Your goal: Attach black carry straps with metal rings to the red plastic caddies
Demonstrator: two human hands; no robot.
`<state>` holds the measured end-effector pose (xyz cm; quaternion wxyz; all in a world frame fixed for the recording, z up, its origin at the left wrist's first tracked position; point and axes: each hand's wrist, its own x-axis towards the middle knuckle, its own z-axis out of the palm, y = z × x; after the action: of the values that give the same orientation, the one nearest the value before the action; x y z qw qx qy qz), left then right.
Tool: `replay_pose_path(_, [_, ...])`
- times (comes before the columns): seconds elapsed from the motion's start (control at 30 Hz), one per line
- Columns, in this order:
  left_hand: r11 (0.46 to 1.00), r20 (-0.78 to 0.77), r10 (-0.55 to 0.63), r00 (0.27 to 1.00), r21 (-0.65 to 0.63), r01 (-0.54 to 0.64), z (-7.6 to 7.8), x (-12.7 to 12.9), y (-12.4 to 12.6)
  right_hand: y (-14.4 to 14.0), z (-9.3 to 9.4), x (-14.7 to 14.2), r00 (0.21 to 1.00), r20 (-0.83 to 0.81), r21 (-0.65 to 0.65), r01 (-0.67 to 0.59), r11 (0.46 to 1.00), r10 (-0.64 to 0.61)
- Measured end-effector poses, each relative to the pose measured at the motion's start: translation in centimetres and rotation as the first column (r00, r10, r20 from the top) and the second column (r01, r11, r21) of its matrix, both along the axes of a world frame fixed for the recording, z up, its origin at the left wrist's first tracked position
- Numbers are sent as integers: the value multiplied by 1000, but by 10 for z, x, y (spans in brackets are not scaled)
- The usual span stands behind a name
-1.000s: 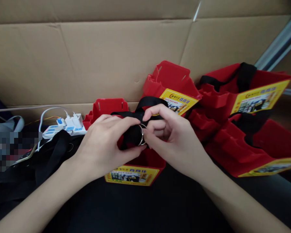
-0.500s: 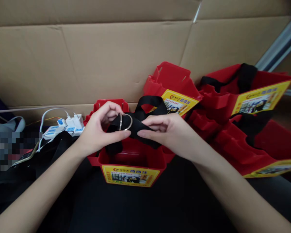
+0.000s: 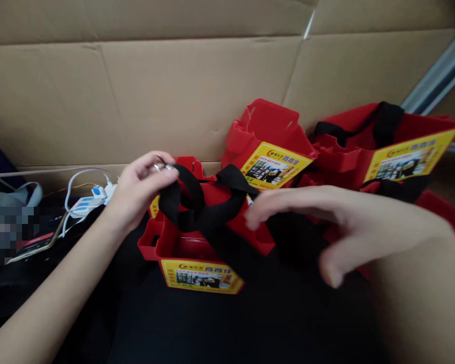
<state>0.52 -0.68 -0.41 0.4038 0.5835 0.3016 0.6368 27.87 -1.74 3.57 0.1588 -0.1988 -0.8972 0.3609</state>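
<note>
Left hand [image 3: 136, 189] pinching metal rings [image 3: 162, 166] at end of black strap [image 3: 197, 212], strap draped over red box [image 3: 208, 247] on dark worktop [image 3: 250, 328], right hand [image 3: 349, 227] open, blurred, holding nothing, just right of strap, fingers [image 3: 273, 210] spread

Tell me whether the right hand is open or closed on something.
Open. The right hand hangs flat above the red boxes, fingers spread, gripping nothing; only the left hand pinches the black strap.
</note>
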Motion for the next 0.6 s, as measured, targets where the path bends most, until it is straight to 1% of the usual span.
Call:
replay_pose_path(0.07, [997, -226, 16, 974, 77, 1, 0, 12, -13, -4, -7, -27, 980, -144, -55, 128, 990, -135])
replay_pose_path(0.1, [991, -346, 32, 938, 133, 16, 1, 17, -20, -6, -13, -40, 957, -207, -29, 200, 979, -202])
replay_pose_path(0.13, [982, -449, 49, 892, 184, 39, 1, 22, -26, -7, -19, -51, 946, -222, 16, 246, 969, -236])
replay_pose_path(0.17, [973, -519, 63, 852, 221, 64, 2, 26, -31, -9, -24, -59, 937, -225, 87, 294, 952, -268])
replay_pose_path(0.2, [968, -551, 67, 832, 239, 81, 2, 28, -34, -9, -28, -64, 931, -222, 169, 328, 929, -289])
replay_pose_path(0.23, [965, -552, 70, 831, 248, 83, 2, 30, -34, -9, -30, -66, 926, -216, 241, 358, 902, -310])
replay_pose_path(0.27, [966, -525, 79, 847, 251, 66, 1, 29, -33, -8, -30, -65, 914, -218, 292, 394, 871, -341])
replay_pose_path(0.3, [968, -468, 98, 878, 251, 26, -1, 28, -29, -6, -28, -61, 899, -225, 308, 432, 848, -376])
replay_pose_path(0.37, [970, -273, 158, 949, 223, -97, -4, 22, -17, -2, -20, -50, 847, -259, 248, 524, 815, -465])
replay_pose_path(0.4, [970, -150, 186, 971, 187, -157, -5, 18, -10, 1, -15, -42, 798, -310, 190, 585, 788, -517])
replay_pose_path(0.43, [970, -37, 206, 978, 139, -200, -6, 13, -4, 3, -10, -34, 728, -387, 130, 650, 748, -565])
replay_pose_path(0.47, [971, 45, 218, 975, 91, -221, -6, 7, 2, 6, -4, -25, 641, -477, 77, 712, 697, -602])
replay_pose_path(0.5, [973, 88, 220, 971, 56, -226, -5, 2, 6, 8, 0, -16, 551, -555, 41, 766, 642, -623])
replay_pose_path(0.53, [976, 75, 212, 974, 38, -215, -4, -3, 9, 9, 4, -7, 492, -599, 35, 804, 593, -631])
replay_pose_path(0.57, [982, 0, 186, 983, 36, -186, -2, -7, 9, 10, 7, 1, 498, -588, 78, 819, 569, -637])
replay_pose_path(0.6, [991, -133, 134, 982, 40, -130, 0, -10, 6, 12, 8, 8, 559, -518, 167, 809, 564, -648])
